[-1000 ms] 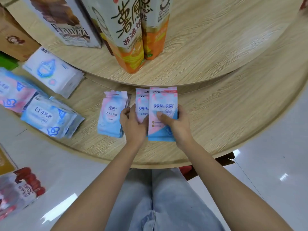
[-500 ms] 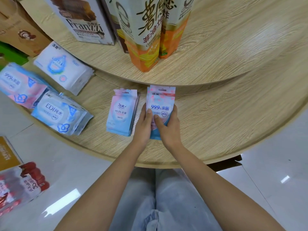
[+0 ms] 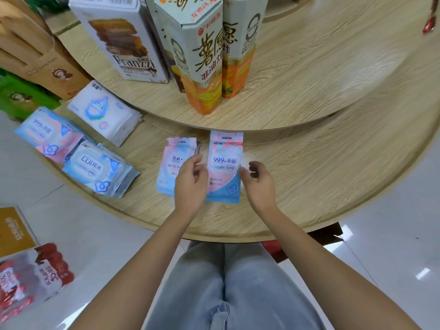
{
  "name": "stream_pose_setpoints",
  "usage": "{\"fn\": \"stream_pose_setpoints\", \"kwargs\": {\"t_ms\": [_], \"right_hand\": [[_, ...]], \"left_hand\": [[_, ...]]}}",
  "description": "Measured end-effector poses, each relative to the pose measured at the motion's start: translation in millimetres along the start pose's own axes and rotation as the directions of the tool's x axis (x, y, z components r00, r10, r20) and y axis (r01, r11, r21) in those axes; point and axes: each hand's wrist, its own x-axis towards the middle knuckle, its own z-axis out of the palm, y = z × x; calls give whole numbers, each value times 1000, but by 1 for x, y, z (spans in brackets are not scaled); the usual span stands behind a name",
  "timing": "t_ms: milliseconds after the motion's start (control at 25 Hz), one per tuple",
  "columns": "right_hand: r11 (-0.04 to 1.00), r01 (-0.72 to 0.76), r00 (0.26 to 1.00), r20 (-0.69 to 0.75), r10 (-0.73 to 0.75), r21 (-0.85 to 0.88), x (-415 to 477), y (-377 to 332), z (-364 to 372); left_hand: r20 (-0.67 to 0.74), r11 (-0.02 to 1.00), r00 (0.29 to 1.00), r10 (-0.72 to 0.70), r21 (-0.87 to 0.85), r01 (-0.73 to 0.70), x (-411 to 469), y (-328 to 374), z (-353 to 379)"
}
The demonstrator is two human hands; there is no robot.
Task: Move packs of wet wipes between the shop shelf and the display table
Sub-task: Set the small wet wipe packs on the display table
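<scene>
A small stack of pink-and-blue wet wipe packs [image 3: 225,163] lies flat on the lower tier of the round wooden display table [image 3: 321,182]. A second small pink-and-blue pack [image 3: 173,160] lies just left of it. My left hand [image 3: 191,184] hovers between the two, fingers loosely curled, covering the lower right of the left pack. My right hand [image 3: 259,184] is just right of the stack, fingers apart, holding nothing. Both hands are off the packs.
Larger wipe packs lie at the left: a blue EDI pack [image 3: 100,171], a pink-blue pack [image 3: 51,135] and a white pack [image 3: 104,111]. Tall snack cartons [image 3: 202,58] and a biscuit box [image 3: 126,41] stand on the upper tier. Packaged goods [image 3: 31,279] sit lower left.
Both hands squared the pink-and-blue packs into one stack on the table, then let go and drew apart to either side.
</scene>
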Motion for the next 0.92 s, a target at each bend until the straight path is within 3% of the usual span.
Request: {"fn": "stream_pose_setpoints", "kwargs": {"t_ms": [80, 160, 240, 360, 480, 560, 680, 840, 920], "right_hand": [[999, 1, 998, -61, -4, -44, -10, 7, -16], [998, -15, 997, -71, 10, -67, -26, 16, -27], [994, -70, 997, -44, 66, -80, -45, 29, -34], [982, -159, 987, 16, 161, -100, -85, 50, -36], [964, -258, 964, -86, 253, -59, -138, 75, -32], [936, -351, 918, -184, 351, 33, -178, 95, -23], [795, -509, 747, -289, 599, 331, -273, 141, 10], [514, -563, 450, -283, 847, 647, -400, 204, 74], [397, -550, 328, -248, 912, 735, -457, 224, 111]], "left_hand": [[8, 998, 999, 38, 53, -39, -16, 5, -18], [186, 993, 981, 47, 100, -67, -36, 5, -32], [401, 983, 916, 36, 152, -106, -51, 1, -38], [537, 951, 843, 2, 261, -168, -47, -22, -44], [719, 807, 693, -53, 439, -394, -30, -34, -42], [774, 737, 631, -54, 458, -498, -31, -25, -36], [868, 642, 495, -29, 396, -656, -67, -23, -14], [986, 378, 110, -123, 149, -914, -167, -35, 34], [984, 306, -60, -169, -5, -952, -232, -45, 54]]}}
